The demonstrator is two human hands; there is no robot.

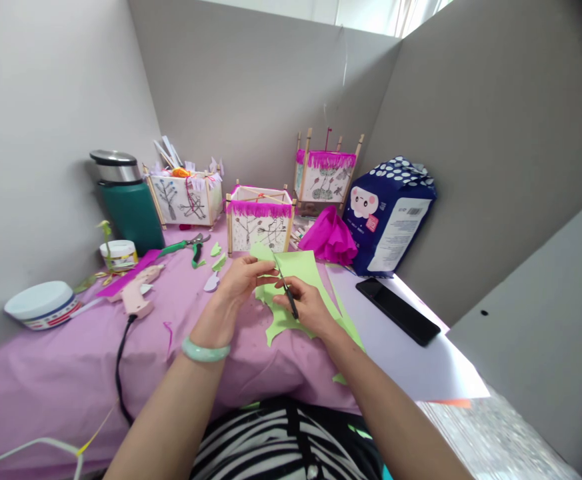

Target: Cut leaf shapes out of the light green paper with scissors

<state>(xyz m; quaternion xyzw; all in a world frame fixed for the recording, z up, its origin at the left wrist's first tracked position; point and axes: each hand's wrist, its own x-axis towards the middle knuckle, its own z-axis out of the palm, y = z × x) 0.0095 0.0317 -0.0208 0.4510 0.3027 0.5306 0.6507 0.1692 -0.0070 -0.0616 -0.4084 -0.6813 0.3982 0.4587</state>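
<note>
Scissors with black handles (291, 301) are in my right hand (307, 305), whose fingers wrap round the handles. Their blades point up and away, against a small light green paper piece (261, 252). My left hand (243, 279) pinches that piece from the left side. Beneath both hands lies a larger green sheet (303, 267) with ragged cut edges. Green cut-outs (219, 262) and a pale purple cut-out (211, 282) lie left of my left hand. A lantern-like box with pink fringe (261, 223) stands just beyond the hands.
At the left are a green bottle (129, 212), green pliers (185, 246), a pink glue gun (138, 293) and a white-lidded tub (43, 307). At the right stand a blue package (388, 220) and a phone (398, 311) lying on white paper. Magenta paper (329, 237) sits behind.
</note>
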